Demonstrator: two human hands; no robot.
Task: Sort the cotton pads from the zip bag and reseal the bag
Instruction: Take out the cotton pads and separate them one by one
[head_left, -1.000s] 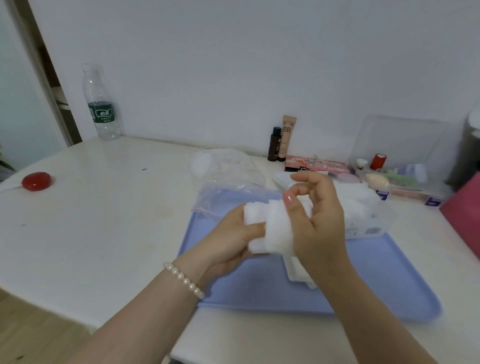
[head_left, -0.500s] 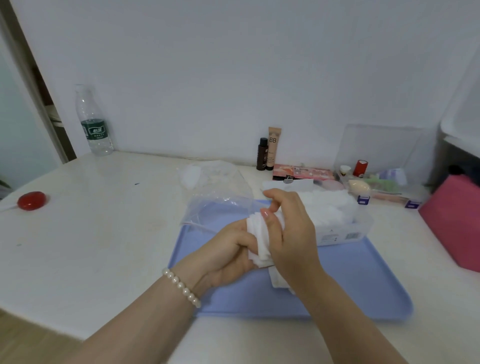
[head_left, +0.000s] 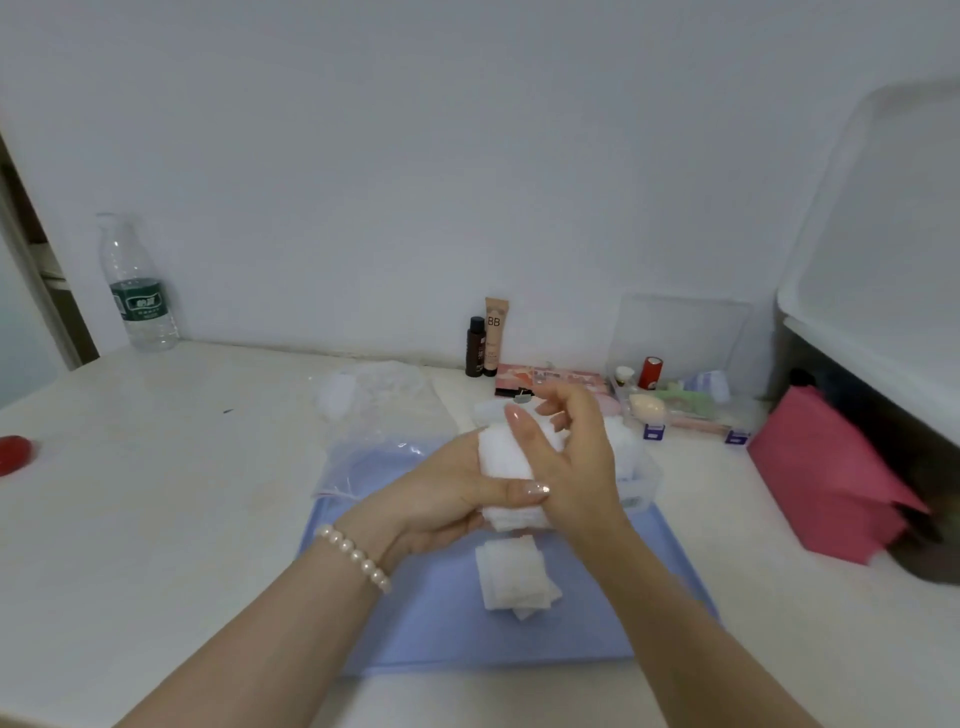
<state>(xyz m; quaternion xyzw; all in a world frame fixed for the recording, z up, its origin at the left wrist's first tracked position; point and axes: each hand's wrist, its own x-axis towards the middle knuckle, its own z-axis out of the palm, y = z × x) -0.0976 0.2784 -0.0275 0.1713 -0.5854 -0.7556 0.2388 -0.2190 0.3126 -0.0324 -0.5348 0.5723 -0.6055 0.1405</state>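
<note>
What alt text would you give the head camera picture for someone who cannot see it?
A person's left hand holds a stack of white cotton pads above a blue tray, with the right hand against the stack. More pads lie on the tray, and a clear zip bag lies behind it.
</note>
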